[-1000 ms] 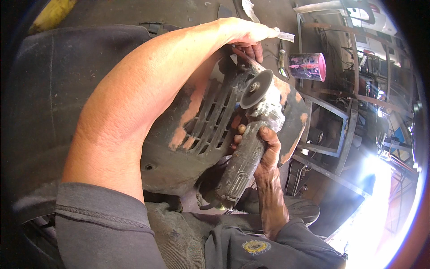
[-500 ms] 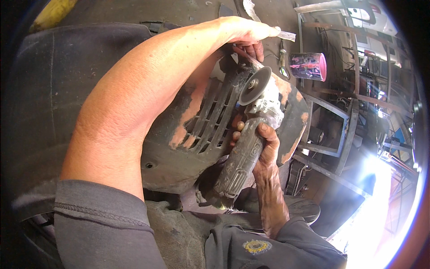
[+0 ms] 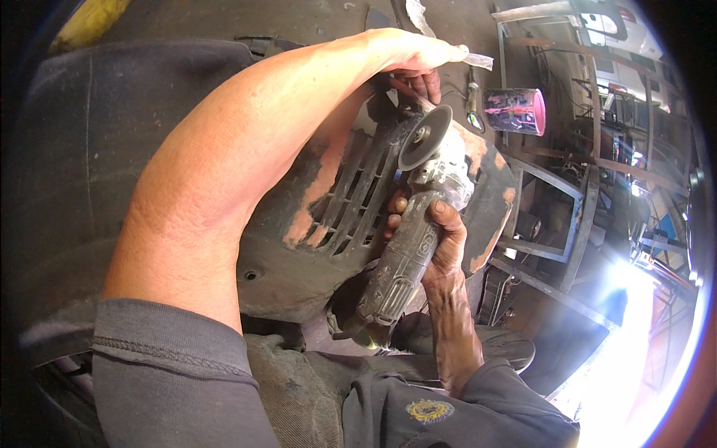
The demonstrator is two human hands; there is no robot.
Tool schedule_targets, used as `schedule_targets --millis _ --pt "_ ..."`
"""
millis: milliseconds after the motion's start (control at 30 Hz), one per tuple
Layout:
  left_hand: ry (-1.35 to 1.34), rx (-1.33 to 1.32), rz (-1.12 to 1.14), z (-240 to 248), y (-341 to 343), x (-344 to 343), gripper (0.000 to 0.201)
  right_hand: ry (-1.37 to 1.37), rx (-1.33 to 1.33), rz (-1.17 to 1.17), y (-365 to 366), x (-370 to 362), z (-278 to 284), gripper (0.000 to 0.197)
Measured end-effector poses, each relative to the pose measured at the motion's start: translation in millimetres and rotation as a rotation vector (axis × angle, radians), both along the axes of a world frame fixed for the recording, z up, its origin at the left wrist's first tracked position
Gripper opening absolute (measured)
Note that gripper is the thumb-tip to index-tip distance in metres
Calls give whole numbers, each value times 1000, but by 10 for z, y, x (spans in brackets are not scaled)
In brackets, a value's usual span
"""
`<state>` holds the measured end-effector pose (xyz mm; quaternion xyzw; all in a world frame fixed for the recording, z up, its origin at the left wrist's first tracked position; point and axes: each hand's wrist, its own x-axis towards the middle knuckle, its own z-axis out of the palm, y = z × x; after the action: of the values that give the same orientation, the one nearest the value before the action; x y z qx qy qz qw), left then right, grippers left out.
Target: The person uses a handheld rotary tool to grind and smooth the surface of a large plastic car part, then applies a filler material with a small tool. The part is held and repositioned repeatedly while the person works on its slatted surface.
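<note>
My right hand (image 3: 448, 239) is wrapped round the dark body of an angle grinder (image 3: 399, 261), with the thumb along its upper side. The grinder's thin round disc (image 3: 426, 138) points away from me, just short of my left hand. Stretched across the view, my left arm ends in my left hand (image 3: 418, 63), its fingers curled closed at the far edge of a dark plastic panel (image 3: 291, 280). A thin pale strip (image 3: 479, 60) sticks out past the left thumb. The panel has slots and salmon-coloured patches; my left forearm hides part of it.
A pink-stained can (image 3: 515, 112) lies on its side beyond the panel. Metal frames (image 3: 582, 224) stand at the right, near bright light. A large dark panel (image 3: 149, 97) spreads at the left, with something yellow (image 3: 86, 22) behind it.
The grinder's disc has shifted very slightly away from me. My left hand and the pale strip have stayed in place.
</note>
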<state>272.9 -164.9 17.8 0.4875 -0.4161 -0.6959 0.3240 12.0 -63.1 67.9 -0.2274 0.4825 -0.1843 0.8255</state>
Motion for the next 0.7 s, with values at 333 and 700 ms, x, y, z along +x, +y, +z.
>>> schedule_targets --millis 333,700 --pt "3 45 -11 22 12 19 92 -2 16 -45 85 -135 105 56" --pt "-684 -537 -223 127 84 -192 33 -68 -65 -114 354 -653 647 70"
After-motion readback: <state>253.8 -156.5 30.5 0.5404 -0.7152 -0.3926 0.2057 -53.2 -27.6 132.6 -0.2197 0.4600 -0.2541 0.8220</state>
